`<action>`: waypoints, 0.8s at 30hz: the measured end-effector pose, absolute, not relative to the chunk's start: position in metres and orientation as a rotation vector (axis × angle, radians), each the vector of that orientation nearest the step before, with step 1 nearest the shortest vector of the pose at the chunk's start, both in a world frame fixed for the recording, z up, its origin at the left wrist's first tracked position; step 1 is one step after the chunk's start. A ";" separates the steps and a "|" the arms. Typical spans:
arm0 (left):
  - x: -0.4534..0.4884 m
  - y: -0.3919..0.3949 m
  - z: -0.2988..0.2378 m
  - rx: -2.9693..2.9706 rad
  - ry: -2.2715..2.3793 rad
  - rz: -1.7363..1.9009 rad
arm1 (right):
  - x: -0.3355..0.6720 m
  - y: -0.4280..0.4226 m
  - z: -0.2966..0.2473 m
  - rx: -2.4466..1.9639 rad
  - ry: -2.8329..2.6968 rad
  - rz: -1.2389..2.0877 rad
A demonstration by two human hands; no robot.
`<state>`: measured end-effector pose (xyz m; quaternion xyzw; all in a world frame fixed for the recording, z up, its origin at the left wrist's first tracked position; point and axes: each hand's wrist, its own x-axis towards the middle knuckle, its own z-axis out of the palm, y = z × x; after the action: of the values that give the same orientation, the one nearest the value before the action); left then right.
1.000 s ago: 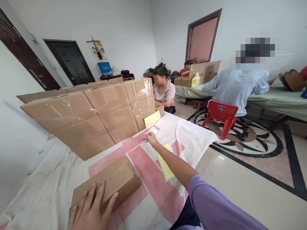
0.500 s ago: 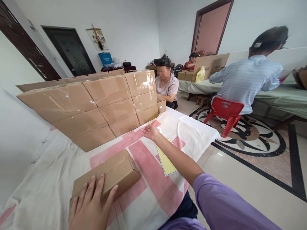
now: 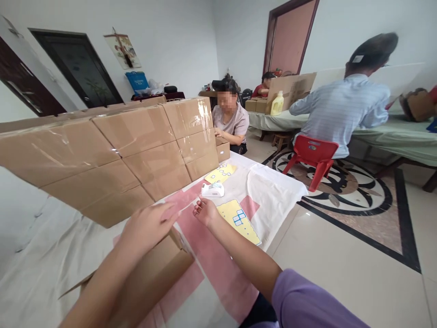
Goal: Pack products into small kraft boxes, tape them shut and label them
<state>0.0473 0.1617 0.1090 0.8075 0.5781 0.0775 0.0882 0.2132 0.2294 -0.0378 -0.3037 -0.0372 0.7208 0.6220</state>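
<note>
The hands are apart, near each other: the left hand (image 3: pixel 150 223) is blurred by the far end of a box (image 3: pixel 160 273), and the right hand (image 3: pixel 206 212) is just to its right, fingers (image 3: pixel 200 207) loosely curled. Whether either hand holds something thin cannot be told, nor whether the left one touches the box. The box lies at the near left on a surface (image 3: pixel 273 187) draped in white with pink patches (image 3: pixel 218 269), the left forearm (image 3: pixel 105 278) crossing above it and a flap (image 3: pixel 79 284) sticking out to the left. Just beyond the right hand sits a white tape dispenser (image 3: pixel 213 190). One yellow sheet (image 3: pixel 244 230) lies flat to the right, partly behind the right forearm (image 3: pixel 244 250); another (image 3: pixel 221 174) lies farther off, beyond the dispenser. On the far left, taped cartons (image 3: pixel 143 150) are stacked three high, with a smaller carton (image 3: pixel 223 150) at their right end. Past them is a person in a mauve top (image 3: pixel 235 120). At the far right, a person in a striped shirt (image 3: pixel 355 107) sits, back turned, on a red chair (image 3: pixel 314 152), and a yellow jug (image 3: pixel 277 105) stands on another surface (image 3: pixel 261 120).
</note>
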 end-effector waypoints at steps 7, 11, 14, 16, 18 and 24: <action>0.144 0.318 0.063 2.042 1.371 -0.016 | 0.218 0.222 -0.030 -0.659 0.080 1.692; 0.165 0.341 0.016 1.904 1.287 -0.094 | 0.221 0.227 -0.026 -0.643 0.107 1.697; 0.164 0.342 -0.003 1.816 1.270 -0.043 | 0.226 0.228 -0.027 -0.659 0.105 1.730; 0.160 0.343 -0.007 1.759 1.266 0.013 | 0.231 0.224 -0.030 -0.673 0.088 1.742; 0.157 0.345 -0.008 1.708 1.269 0.062 | 0.240 0.217 -0.033 -0.697 0.058 1.756; 0.154 0.348 -0.001 1.620 1.297 0.170 | 0.299 0.216 -0.023 -0.942 -0.650 1.587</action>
<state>0.1538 0.3484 -0.0010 0.6714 0.5374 0.0706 0.5054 0.2992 0.2161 -0.0233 -0.3994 -0.2756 0.6727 0.5585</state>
